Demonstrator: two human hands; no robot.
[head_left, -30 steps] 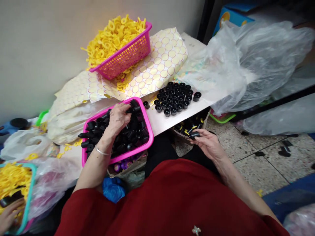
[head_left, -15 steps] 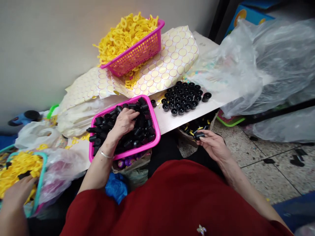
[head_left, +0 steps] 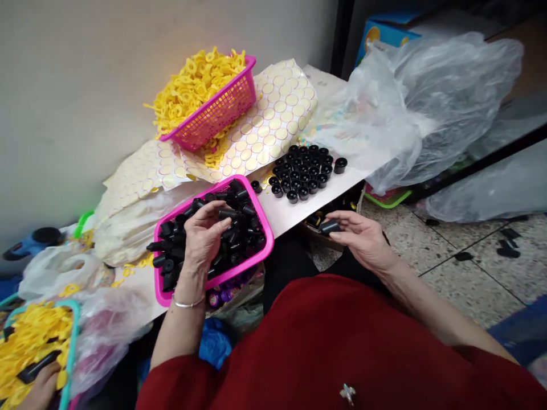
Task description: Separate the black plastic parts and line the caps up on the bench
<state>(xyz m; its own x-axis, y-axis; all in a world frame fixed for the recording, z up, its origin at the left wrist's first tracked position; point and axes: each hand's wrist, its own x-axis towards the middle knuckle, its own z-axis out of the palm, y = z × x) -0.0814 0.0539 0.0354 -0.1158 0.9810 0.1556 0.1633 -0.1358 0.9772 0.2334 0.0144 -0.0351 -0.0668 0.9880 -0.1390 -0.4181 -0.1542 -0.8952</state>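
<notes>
My left hand [head_left: 204, 232] is over a pink basket [head_left: 268, 239] heaped with black plastic tubes [head_left: 252, 225]. Its thumb and index finger close around one small black tube [head_left: 225, 214]. My right hand [head_left: 363, 236] pinches a short black cylinder [head_left: 329, 227] between thumb and fingers, just past the table edge. Beneath that hand is a box [head_left: 356, 202] with black and yellow pieces. Between and beyond my hands, several round black caps [head_left: 303, 171] stand grouped on the white table [head_left: 282, 213].
A pink basket of yellow plastic pieces [head_left: 200, 85] stands on sticker sheets [head_left: 273, 114] at the back. Clear plastic bags [head_left: 453, 91] bulge at the right. At lower left, another person's hand [head_left: 45, 384] holds a black piece over a teal basket [head_left: 70, 353] of yellow pieces.
My left hand has lifted from among the tubes and now grips one. My right hand still holds its cylinder, brought slightly left. The view has shifted, and the other person's hand has moved lower.
</notes>
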